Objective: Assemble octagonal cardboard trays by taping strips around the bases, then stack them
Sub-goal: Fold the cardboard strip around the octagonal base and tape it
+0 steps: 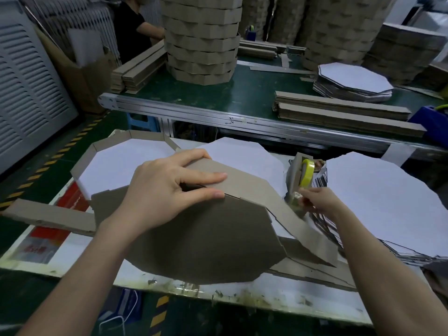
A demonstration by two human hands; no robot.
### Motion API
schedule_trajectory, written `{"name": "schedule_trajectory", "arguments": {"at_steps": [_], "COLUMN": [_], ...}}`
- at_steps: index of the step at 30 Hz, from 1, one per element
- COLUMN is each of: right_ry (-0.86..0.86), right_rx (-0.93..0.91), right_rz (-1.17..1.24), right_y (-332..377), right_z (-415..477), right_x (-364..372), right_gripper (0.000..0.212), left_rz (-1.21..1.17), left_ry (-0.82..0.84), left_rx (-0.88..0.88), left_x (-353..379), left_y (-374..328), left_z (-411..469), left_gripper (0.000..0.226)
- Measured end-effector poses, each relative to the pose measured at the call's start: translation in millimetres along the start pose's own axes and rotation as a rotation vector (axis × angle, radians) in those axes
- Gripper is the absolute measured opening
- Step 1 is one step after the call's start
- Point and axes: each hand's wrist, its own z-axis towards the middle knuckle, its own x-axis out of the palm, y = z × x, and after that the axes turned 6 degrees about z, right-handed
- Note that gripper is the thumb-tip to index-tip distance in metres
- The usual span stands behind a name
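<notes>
A brown octagonal base (pixel 206 243) lies underside up in front of me, with a cardboard strip (pixel 242 180) folded along its far edges. My left hand (pixel 167 190) presses on the strip's seam at the far edge, fingers spread and straight. My right hand (pixel 315 202) pinches the yellowish tape end at the tape dispenser (pixel 301 175), which stands just right of the base. A finished tray (pixel 126 161) with white inside lies to the left, and white octagonal bases (pixel 378 197) are piled at the right.
Tall stacks of finished trays (pixel 201 37) stand on the green conveyor table (pixel 218 98) behind, with strip bundles (pixel 339 115) and a pile of flat bases (pixel 354 81). A loose strip (pixel 48 217) lies at left. Another person (pixel 135 27) works at the back.
</notes>
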Motion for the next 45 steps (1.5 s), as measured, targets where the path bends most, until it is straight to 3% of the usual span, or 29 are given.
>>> {"name": "schedule_trajectory", "arguments": {"at_steps": [3, 8, 11, 14, 18, 21, 24, 26, 30, 32, 37, 42, 45], "right_ry": [-0.022, -0.191, -0.346, -0.470, -0.308, -0.150, -0.067, -0.053, -0.058, -0.089, -0.136, -0.132, -0.134], "right_rx": [-0.126, -0.175, -0.173, -0.038, 0.341, 0.463, 0.465, 0.463, 0.449, 0.447, 0.425, 0.412, 0.371], "right_rz": [0.066, 0.192, 0.041, 0.006, 0.305, 0.237, 0.190, 0.312, 0.495, 0.475, 0.345, 0.272, 0.210], "right_y": [22.7, 30.9, 13.8, -5.3, -24.6, -28.9, -29.9, -31.2, -29.9, -29.9, -25.7, -29.6, -35.3], "right_z": [-8.3, -17.4, -11.1, -5.9, 2.9, 6.5, 7.9, 10.1, 10.7, 12.3, 11.8, 17.8, 17.1], "right_x": [7.9, 16.0, 6.7, 1.6, 4.7, 8.7, 10.6, 10.0, 12.0, 12.3, 8.3, 7.8, 6.7], "right_gripper": [0.015, 0.013, 0.019, 0.016, 0.022, 0.036, 0.027, 0.012, 0.006, 0.004, 0.019, 0.049, 0.053], "left_rz": [-0.002, -0.024, -0.042, -0.039, -0.029, -0.024, -0.010, -0.006, 0.003, -0.002, -0.004, 0.005, 0.002], "left_ry": [-0.017, -0.024, -0.030, -0.025, -0.012, -0.024, -0.025, -0.020, -0.023, -0.028, -0.044, -0.033, -0.033], "left_rx": [-0.010, -0.005, 0.000, 0.010, 0.016, 0.012, 0.016, 0.016, 0.001, -0.001, 0.012, 0.024, 0.018], "left_x": [-1.1, -4.6, -5.5, -7.1, -5.2, -4.1, -3.1, -2.6, -3.0, -2.0, 1.2, 1.3, 1.1], "left_y": [5.7, 12.2, 11.1, 10.6, 8.9, 7.0, 4.7, 3.9, 5.8, 5.9, 3.7, 4.2, 5.1], "left_z": [-2.2, -4.3, -7.6, -6.6, -6.3, -4.0, -3.1, -3.6, -2.4, -1.6, 0.1, 1.7, 1.7], "left_gripper": [0.038, 0.037, 0.037, 0.036, 0.036, 0.035, 0.035, 0.035, 0.035, 0.035, 0.036, 0.035, 0.035]}}
